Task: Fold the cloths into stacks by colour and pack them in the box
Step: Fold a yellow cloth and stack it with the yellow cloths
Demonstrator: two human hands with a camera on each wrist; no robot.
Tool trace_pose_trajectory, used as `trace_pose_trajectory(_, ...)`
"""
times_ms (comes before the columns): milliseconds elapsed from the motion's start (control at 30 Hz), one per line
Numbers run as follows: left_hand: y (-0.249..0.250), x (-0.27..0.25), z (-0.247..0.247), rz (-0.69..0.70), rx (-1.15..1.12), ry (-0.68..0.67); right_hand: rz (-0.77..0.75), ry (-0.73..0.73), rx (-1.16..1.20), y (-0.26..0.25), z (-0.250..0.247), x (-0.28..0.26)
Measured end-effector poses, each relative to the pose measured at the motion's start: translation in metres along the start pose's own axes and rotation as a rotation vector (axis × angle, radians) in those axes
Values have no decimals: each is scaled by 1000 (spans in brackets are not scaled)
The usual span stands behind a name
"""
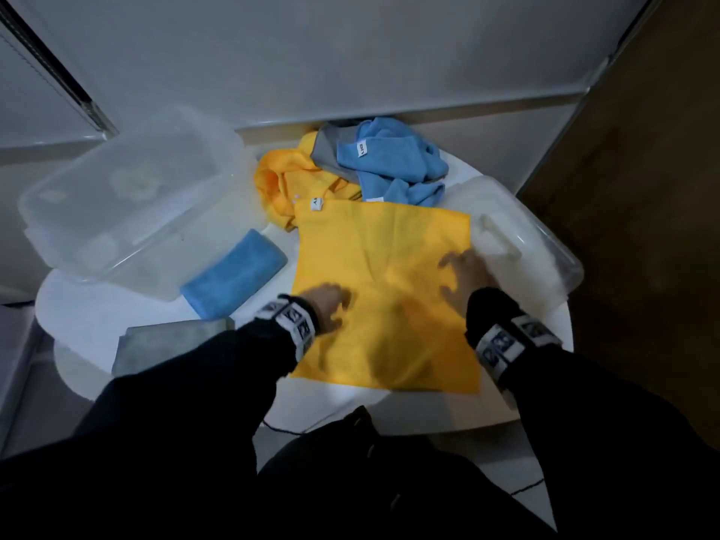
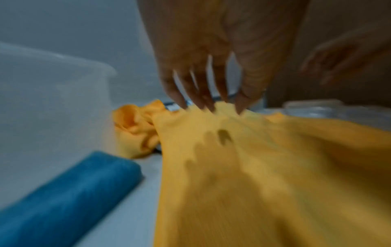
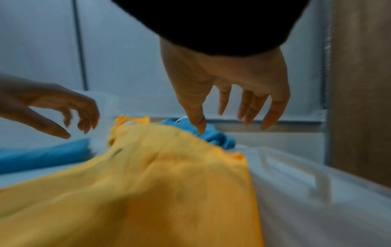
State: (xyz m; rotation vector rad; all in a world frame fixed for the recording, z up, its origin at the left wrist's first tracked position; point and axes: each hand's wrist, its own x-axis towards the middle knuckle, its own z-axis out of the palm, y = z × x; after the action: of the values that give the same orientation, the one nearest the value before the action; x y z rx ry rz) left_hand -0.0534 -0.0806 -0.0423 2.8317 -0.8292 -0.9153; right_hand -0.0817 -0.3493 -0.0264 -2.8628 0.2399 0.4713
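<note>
A yellow cloth [image 1: 383, 294] lies spread flat in the middle of the round white table [image 1: 78, 317]. My left hand [image 1: 331, 305] hovers over its left part with fingers loosely spread and nothing in them [image 2: 201, 86]. My right hand [image 1: 465, 272] hovers over its right edge, fingers spread and empty [image 3: 232, 100]. Both hands are blurred. A folded blue cloth [image 1: 233, 278] and a folded grey cloth [image 1: 167, 344] lie to the left. The clear plastic box [image 1: 128, 204] stands at the back left.
Behind the spread cloth lie a crumpled yellow cloth [image 1: 276, 181], a grey cloth [image 1: 327, 153] and loose blue cloths [image 1: 393, 161]. A clear lid [image 1: 526, 243] rests at the table's right edge. White wall panels stand close behind.
</note>
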Motion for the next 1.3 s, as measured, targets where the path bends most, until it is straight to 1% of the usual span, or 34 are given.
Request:
trace_pose_trajectory(33,6,-4,18,14,-35,-130,-121,-183,-55,-1,17,-10)
trace_pose_trajectory(67,11,-8,31,2,-74,-203,-235,-339,-107,-3,30,-20)
trace_pose_trajectory(100,15,-9,44,3,-87,-242,-323,-443,-152,-5,40,-30)
trace_pose_trajectory(133,19,-11,53,21,-40,-269,-385,-499,-195,-7,49,-37)
trace_pose_trajectory(167,22,-12,61,53,52,-289,-431,-523,-231,-10,56,-43)
trace_pose_trajectory(200,24,-14,66,84,163,-294,-473,-532,-273,-11,63,-48)
trace_pose_trajectory(233,25,-14,70,104,253,-270,-511,-536,-323,-13,69,-52)
trace_pose_trajectory(267,27,-15,73,119,304,-235,-531,-534,-379,-15,73,-57)
trace_pose_trajectory(333,32,-15,71,127,329,-178,-526,-499,-468,-20,81,-65)
trace_pose_trajectory(433,32,-11,62,99,234,-195,-469,-397,-496,-33,82,-73)
trace_pose_trajectory(533,26,-9,45,40,99,-117,-405,-370,-524,-32,75,-70)
trace_pose_trajectory(600,19,-12,30,14,43,-71,-318,-354,-461,-17,63,-66)
trace_pose_trajectory(667,8,-17,12,0,13,-81,-191,-351,-303,6,48,-56)
trace_pose_trajectory(700,1,-17,2,-1,24,-64,-115,-359,-197,19,41,-50)
trace_pose_trajectory(733,-8,-18,-7,-15,37,-21,-32,-342,-58,30,33,-45)
trace_pose_trajectory(767,-17,-19,-17,-30,23,49,59,-290,107,40,24,-40)
trace_pose_trajectory(800,-27,-21,-26,-44,-42,139,132,-197,290,51,14,-35)
trace_pose_trajectory(867,-45,-27,-42,-67,-311,367,206,37,671,66,-4,-27)
trace_pose_trajectory(900,-54,-29,-49,-94,-470,482,211,122,889,69,-12,-25)
trace_pose_trajectory(933,-60,-31,-54,-131,-619,590,198,177,1112,67,-22,-26)
trace_pose_trajectory(967,-64,-31,-58,-153,-746,668,175,201,1313,64,-30,-26)
trace_pose_trajectory(1000,-66,-30,-59,-157,-838,693,161,182,1454,61,-33,-26)
trace_pose_trajectory(1033,-67,-28,-58,-147,-896,665,138,138,1530,60,-32,-24)
trace_pose_trajectory(1067,-67,-27,-54,-135,-916,588,126,72,1521,58,-27,-24)
trace_pose_trajectory(1133,-71,-25,-39,-100,-880,335,138,-104,1397,59,-12,-24)
trace_pose_trajectory(1200,-80,-28,-21,-82,-715,28,212,-297,1271,68,5,-28)
trace_pose_trajectory(1233,-84,-31,-13,-101,-624,-106,251,-387,1217,75,12,-32)
trace_pose_trajectory(1267,-86,-35,-7,-129,-576,-206,288,-479,1157,79,16,-38)
trace_pose_trajectory(1300,-89,-38,-1,-162,-579,-275,322,-579,1075,84,21,-43)
